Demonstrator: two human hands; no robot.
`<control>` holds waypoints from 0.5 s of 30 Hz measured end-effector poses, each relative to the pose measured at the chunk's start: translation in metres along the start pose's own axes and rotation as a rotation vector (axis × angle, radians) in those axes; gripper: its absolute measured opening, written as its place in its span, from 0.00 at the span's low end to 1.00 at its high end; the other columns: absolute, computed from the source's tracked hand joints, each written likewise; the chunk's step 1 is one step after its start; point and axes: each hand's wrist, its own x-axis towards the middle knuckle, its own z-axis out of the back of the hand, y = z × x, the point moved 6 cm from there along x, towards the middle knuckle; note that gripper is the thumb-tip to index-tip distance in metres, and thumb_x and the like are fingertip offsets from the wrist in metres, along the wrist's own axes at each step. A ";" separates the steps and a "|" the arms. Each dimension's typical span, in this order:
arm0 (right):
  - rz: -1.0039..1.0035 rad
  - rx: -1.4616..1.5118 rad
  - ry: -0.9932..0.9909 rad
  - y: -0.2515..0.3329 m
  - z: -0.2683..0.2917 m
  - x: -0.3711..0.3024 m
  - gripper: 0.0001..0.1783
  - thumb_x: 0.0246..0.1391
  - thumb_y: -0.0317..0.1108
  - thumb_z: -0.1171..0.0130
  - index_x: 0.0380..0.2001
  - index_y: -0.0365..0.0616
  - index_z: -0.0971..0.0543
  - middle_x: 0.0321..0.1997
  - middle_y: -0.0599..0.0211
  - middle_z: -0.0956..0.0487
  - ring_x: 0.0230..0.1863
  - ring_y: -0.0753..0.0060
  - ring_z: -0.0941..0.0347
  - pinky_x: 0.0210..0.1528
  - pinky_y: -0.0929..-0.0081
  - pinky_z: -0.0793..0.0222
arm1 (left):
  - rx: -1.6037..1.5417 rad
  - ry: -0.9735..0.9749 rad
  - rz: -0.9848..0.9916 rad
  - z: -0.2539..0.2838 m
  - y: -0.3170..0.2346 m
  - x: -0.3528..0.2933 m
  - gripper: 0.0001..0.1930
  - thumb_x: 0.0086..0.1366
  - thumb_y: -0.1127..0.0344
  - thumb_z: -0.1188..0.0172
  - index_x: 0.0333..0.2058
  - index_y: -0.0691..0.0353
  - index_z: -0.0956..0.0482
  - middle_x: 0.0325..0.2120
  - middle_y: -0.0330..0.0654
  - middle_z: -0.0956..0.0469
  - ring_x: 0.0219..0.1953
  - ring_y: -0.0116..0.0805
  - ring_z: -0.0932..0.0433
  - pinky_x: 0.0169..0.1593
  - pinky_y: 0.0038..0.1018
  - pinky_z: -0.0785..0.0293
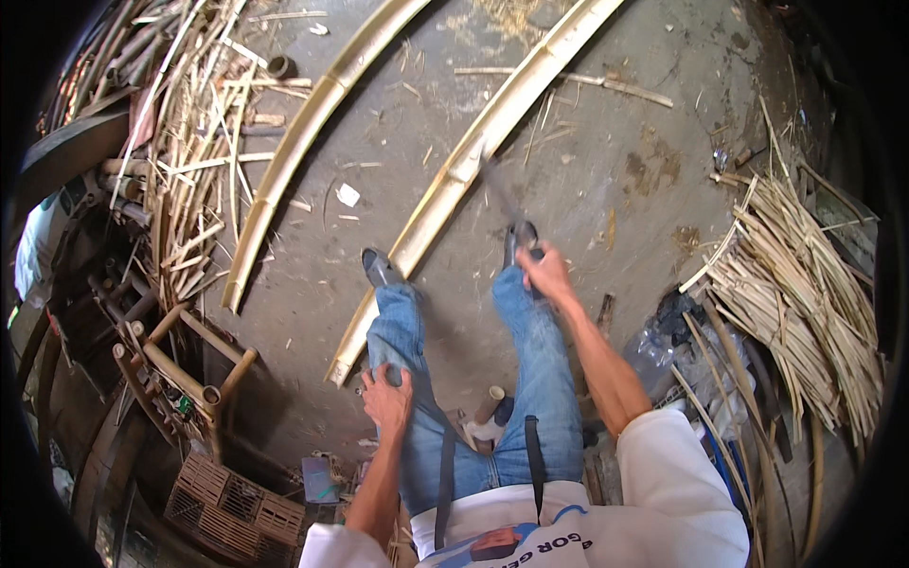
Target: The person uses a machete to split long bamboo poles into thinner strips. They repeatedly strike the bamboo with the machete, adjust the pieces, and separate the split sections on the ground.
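My right hand (546, 272) is closed round the handle of a long knife (502, 189), held over my right shin. The blade is motion-blurred and points away, its tip close to a split bamboo length (464, 161). This pale, trough-shaped length runs from between my legs to the far edge of the view. My left shoe (381, 269) presses against it. On my left knee rests my left hand (386, 402), thumb and fingers apart. Between them shows a dark grey patch; whether it is cloth or a small object, I cannot make out.
Another split bamboo length (308, 118) curves along the left. Loose bamboo strips (189, 208) lie beyond it, near a bamboo frame (194, 355) and slatted crate (232, 506). At right is a heap of thin strips (791, 298) beside clear plastic (651, 348). Shavings litter the floor.
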 end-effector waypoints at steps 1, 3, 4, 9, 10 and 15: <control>0.104 0.085 -0.088 0.027 0.005 0.000 0.20 0.58 0.43 0.34 0.41 0.38 0.25 0.19 0.71 0.24 0.18 0.75 0.26 0.24 0.77 0.31 | -0.020 -0.003 -0.038 -0.001 0.006 0.003 0.24 0.60 0.47 0.38 0.52 0.48 0.21 0.62 0.46 0.33 0.53 0.59 0.24 0.53 0.53 0.26; 0.372 0.353 -0.308 0.095 0.015 -0.002 0.17 0.62 0.43 0.37 0.39 0.39 0.28 0.19 0.71 0.25 0.19 0.75 0.26 0.24 0.75 0.31 | -0.077 -0.040 -0.082 0.002 0.018 0.009 0.21 0.61 0.48 0.39 0.51 0.48 0.20 0.60 0.45 0.31 0.53 0.58 0.24 0.52 0.52 0.25; 0.457 0.461 -0.415 0.127 0.020 -0.001 0.17 0.64 0.42 0.39 0.38 0.39 0.29 0.20 0.69 0.24 0.20 0.75 0.26 0.24 0.74 0.31 | -0.038 -0.077 -0.065 0.005 0.021 0.011 0.19 0.62 0.50 0.39 0.49 0.48 0.19 0.57 0.45 0.28 0.53 0.55 0.23 0.51 0.51 0.25; 0.607 0.353 -0.834 0.065 -0.033 0.045 0.15 0.63 0.39 0.39 0.35 0.39 0.30 0.27 0.58 0.22 0.20 0.70 0.27 0.31 0.67 0.28 | -0.106 -0.090 -0.108 0.011 0.031 0.023 0.17 0.63 0.52 0.40 0.46 0.51 0.18 0.54 0.45 0.26 0.52 0.54 0.24 0.51 0.49 0.26; 0.543 0.007 -0.766 -0.001 -0.066 0.062 0.15 0.59 0.39 0.36 0.35 0.39 0.27 0.25 0.60 0.21 0.21 0.71 0.25 0.30 0.65 0.26 | -0.092 -0.102 -0.148 0.016 0.031 0.025 0.16 0.63 0.52 0.40 0.46 0.51 0.18 0.54 0.45 0.26 0.52 0.54 0.24 0.51 0.49 0.26; -0.244 -0.034 -0.105 -0.112 -0.156 0.032 0.21 0.52 0.45 0.32 0.37 0.36 0.22 0.21 0.60 0.20 0.20 0.69 0.22 0.29 0.69 0.23 | -0.098 -0.104 -0.130 0.017 0.041 0.026 0.16 0.63 0.53 0.40 0.46 0.52 0.18 0.54 0.46 0.26 0.53 0.54 0.25 0.51 0.48 0.27</control>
